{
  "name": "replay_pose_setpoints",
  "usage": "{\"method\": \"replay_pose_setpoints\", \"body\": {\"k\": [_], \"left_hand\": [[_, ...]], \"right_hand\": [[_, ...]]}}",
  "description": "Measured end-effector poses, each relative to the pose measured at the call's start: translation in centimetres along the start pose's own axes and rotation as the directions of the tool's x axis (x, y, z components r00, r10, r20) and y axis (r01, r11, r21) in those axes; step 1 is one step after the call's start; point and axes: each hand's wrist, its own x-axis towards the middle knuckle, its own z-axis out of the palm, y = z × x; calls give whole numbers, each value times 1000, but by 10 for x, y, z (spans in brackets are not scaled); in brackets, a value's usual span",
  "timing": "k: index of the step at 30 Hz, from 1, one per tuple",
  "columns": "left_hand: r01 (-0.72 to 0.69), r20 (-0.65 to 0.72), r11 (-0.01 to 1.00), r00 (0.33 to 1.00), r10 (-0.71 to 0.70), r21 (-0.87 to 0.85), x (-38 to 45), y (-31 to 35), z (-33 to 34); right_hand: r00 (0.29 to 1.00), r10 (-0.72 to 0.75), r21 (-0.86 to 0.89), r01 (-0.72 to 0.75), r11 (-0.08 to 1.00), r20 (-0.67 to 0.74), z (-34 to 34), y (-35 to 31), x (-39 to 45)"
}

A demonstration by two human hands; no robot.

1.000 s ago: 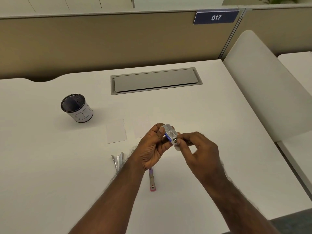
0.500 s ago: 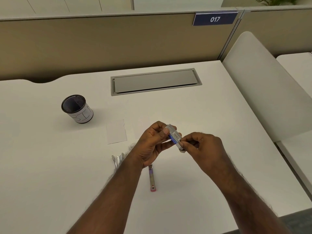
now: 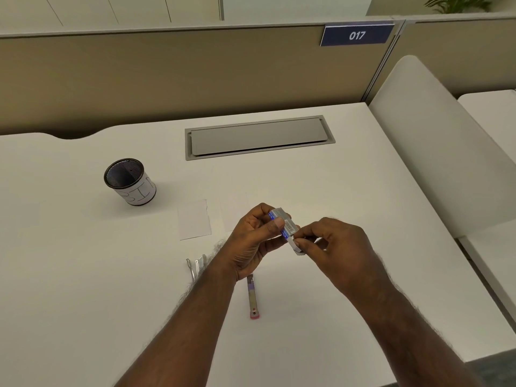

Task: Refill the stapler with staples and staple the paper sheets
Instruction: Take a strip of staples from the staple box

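The left hand (image 3: 251, 241) held a small staple box (image 3: 283, 223) above the worktop (image 3: 349, 191), thumb pressed on the barcoded face and fingers curled behind it. The right hand (image 3: 335, 252) met it from the right, thumb and forefinger pinched closed on the box's lower end, where a pale inner part stood slightly out of the sleeve. Both hands hovered clear of the surface.

Just below the left wrist lay part of the stapler (image 3: 253, 297), a narrow metal strip with a pink tip pointing toward the person. To its left, near the left forearm, lay another metal piece (image 3: 195, 265), its shape too small to tell. Beyond the hands, two paper sheets (image 3: 194, 219) lay flat side by side, the right one partly hidden by the left hand. Farther left stood a mesh pen cup (image 3: 129, 181), upright. A grey cable hatch (image 3: 259, 136) sat in the worktop's far side, below a partition bearing a sign (image 3: 356, 35) reading 017.
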Motion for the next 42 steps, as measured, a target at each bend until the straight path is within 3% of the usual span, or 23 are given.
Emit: {"method": "replay_pose_setpoints", "body": {"k": [5, 13, 26, 31, 38, 42], "left_hand": [[1, 5, 1000, 1000, -1, -27, -1, 1, -1], [4, 25, 1000, 1000, -4, -21, -3, 3, 0], [21, 30, 1000, 999, -20, -10, -5, -1, 4], [5, 1, 1000, 1000, -5, -23, -3, -2, 2], [-6, 3, 996, 1000, 6, -86, -2, -3, -5], [-7, 16, 993, 1000, 9, -119, -3, -2, -7]], "right_hand": [[998, -52, -21, 53, 998, 36, -3, -3, 1], [988, 85, 47, -91, 995, 126, -10, -5, 9], [954, 259, -129, -241, 962, 152, -7, -7, 13], [978, 162, -168, -140, 976, 128, -7, -9, 13], [966, -94, -330, 172, 928, 239, -16, -12, 10], [955, -85, -334, 182, 925, 283, -18, -11, 10]]}}
